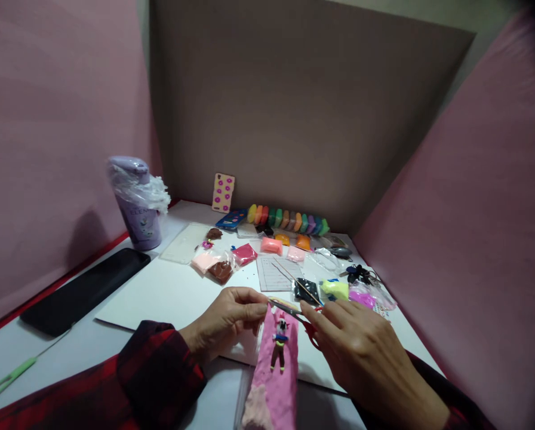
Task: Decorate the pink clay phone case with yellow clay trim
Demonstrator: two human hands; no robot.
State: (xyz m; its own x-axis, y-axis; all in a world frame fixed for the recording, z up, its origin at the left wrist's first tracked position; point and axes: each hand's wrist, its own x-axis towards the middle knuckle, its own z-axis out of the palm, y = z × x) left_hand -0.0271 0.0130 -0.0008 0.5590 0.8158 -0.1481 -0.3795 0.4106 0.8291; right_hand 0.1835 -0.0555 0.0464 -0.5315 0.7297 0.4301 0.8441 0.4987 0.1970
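Observation:
Near the bottom centre lies a long pink clay-covered piece (282, 391) with a small clay figure (279, 343) on it, which has a red top, a blue band and brown legs. My left hand (231, 316) pinches at the far end of the pink piece; what sits between thumb and finger is too small to make out. My right hand (361, 346) is closed on red-handled scissors (311, 332), whose blades point left toward my left fingertips, above the figure.
Clay packets (245, 254), a lined paper (271, 275) and a row of coloured clays (288, 220) stretch across the white board (160, 292). At left are a black phone (88, 289), a purple bottle (144, 224) and a green tool (12, 376). A patterned phone case (223, 192) leans behind.

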